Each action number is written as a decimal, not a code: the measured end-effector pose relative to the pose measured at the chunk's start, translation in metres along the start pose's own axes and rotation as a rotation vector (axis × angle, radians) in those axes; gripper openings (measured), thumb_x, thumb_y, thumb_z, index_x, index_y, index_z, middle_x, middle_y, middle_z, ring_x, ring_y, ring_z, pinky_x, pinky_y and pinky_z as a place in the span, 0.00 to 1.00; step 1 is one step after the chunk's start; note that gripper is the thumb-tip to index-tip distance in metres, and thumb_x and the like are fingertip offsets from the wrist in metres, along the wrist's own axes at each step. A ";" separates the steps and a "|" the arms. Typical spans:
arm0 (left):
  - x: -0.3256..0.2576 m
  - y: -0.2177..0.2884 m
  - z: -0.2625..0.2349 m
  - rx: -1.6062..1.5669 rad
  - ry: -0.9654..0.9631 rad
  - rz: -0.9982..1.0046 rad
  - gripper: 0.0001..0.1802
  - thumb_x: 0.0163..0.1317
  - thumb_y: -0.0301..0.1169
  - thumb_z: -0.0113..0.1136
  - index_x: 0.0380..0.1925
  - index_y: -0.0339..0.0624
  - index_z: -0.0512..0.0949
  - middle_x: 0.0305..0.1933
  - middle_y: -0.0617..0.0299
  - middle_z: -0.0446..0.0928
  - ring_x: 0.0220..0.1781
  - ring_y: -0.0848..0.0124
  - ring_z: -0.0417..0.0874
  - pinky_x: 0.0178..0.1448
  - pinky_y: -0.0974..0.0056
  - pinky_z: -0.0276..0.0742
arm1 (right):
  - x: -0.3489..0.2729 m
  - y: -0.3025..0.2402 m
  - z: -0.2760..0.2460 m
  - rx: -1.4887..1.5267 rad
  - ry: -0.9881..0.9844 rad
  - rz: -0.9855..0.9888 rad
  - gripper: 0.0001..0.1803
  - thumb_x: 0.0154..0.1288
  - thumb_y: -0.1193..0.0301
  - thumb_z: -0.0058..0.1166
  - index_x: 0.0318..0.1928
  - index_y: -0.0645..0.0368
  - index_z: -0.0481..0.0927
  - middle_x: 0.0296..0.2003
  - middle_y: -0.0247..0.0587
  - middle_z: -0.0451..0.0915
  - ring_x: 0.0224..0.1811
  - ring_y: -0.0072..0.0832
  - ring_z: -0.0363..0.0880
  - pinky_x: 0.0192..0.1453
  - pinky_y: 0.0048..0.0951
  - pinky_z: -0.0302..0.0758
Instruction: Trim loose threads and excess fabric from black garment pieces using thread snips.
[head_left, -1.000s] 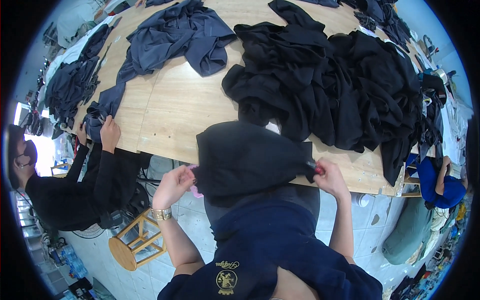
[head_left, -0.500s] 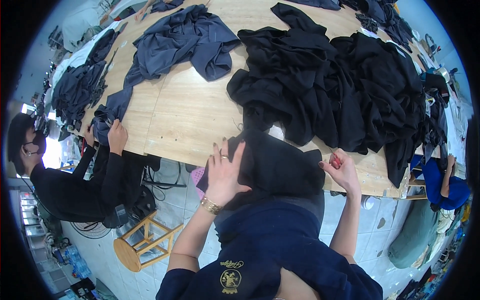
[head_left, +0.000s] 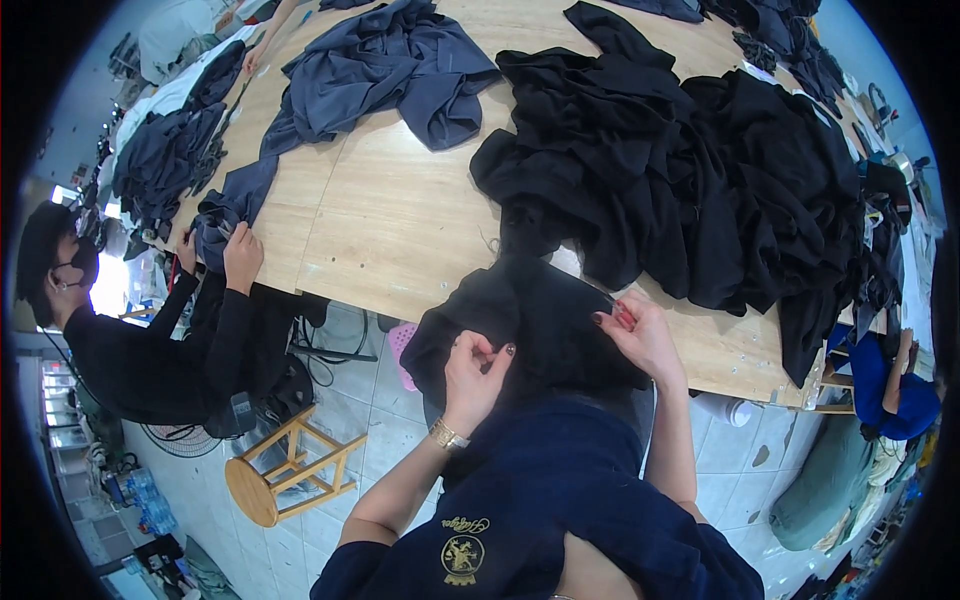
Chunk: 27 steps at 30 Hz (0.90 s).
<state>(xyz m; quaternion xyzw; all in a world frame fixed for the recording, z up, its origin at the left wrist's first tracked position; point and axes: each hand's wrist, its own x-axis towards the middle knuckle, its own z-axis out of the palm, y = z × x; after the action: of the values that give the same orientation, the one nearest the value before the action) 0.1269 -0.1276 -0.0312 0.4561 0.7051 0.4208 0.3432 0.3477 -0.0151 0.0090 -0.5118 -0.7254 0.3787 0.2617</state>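
A black garment [head_left: 550, 310] lies over my lap and runs up to the table's near edge, where it meets the heaped black cloth. My left hand [head_left: 475, 380] is closed in a pinch over the garment's left part, thumb against curled fingers. What it pinches, if anything, is lost against the dark cloth. At the garment's right side, my right hand [head_left: 650, 345] grips small red-handled snips [head_left: 624, 314] in its curled fingers. Its thumb points left over the cloth. A thin dark tip of the snips shows toward the table edge.
Piles of black cloth [head_left: 680, 180] and dark blue cloth [head_left: 380, 80] cover parts of the wooden table [head_left: 380, 220]. A co-worker [head_left: 150, 330] handles blue cloth at left; another person [head_left: 905, 385] sits far right. A wooden stool [head_left: 255, 490] and pink perforated item [head_left: 403, 355] are nearby.
My left hand has gone from spread flat on the garment to a pinch, nearer to me and rightward. My right hand has moved left onto the garment's edge, still holding the snips.
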 end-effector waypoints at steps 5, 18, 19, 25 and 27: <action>0.009 0.005 -0.009 -0.140 0.130 0.060 0.14 0.54 0.24 0.64 0.30 0.35 0.65 0.32 0.59 0.67 0.28 0.75 0.77 0.34 0.71 0.77 | 0.002 -0.005 0.002 -0.073 -0.033 -0.015 0.20 0.54 0.68 0.62 0.19 0.67 0.65 0.21 0.46 0.65 0.21 0.40 0.65 0.28 0.36 0.62; 0.060 -0.010 -0.013 -0.786 0.121 -0.361 0.26 0.55 0.24 0.64 0.49 0.42 0.61 0.29 0.69 0.61 0.26 0.82 0.69 0.25 0.74 0.78 | 0.003 -0.028 0.021 0.083 -0.094 -0.020 0.21 0.56 0.63 0.61 0.23 0.65 0.64 0.22 0.44 0.63 0.22 0.37 0.63 0.28 0.33 0.62; 0.058 -0.005 -0.011 -0.789 0.115 -0.360 0.26 0.55 0.24 0.64 0.49 0.42 0.61 0.29 0.69 0.61 0.26 0.82 0.69 0.25 0.74 0.78 | 0.001 -0.030 0.028 0.132 -0.031 -0.065 0.20 0.58 0.64 0.59 0.25 0.65 0.64 0.22 0.44 0.62 0.23 0.36 0.62 0.28 0.33 0.62; 0.039 0.055 -0.009 -0.723 0.108 -0.014 0.26 0.55 0.17 0.59 0.50 0.41 0.59 0.30 0.63 0.68 0.28 0.79 0.75 0.25 0.71 0.81 | -0.001 -0.048 0.041 0.087 -0.001 -0.091 0.19 0.59 0.60 0.58 0.27 0.63 0.67 0.20 0.43 0.66 0.21 0.39 0.68 0.26 0.35 0.64; 0.035 0.067 -0.010 -0.689 0.104 0.025 0.27 0.56 0.15 0.57 0.52 0.40 0.58 0.31 0.60 0.71 0.27 0.78 0.76 0.25 0.71 0.82 | 0.000 -0.050 0.045 0.001 0.029 -0.154 0.19 0.59 0.59 0.58 0.27 0.61 0.68 0.21 0.43 0.69 0.21 0.40 0.71 0.25 0.35 0.66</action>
<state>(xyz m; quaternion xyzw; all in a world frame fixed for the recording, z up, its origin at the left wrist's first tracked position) 0.1295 -0.0826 0.0303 0.2998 0.5326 0.6610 0.4354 0.2857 -0.0373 0.0234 -0.4599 -0.7585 0.3502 0.3009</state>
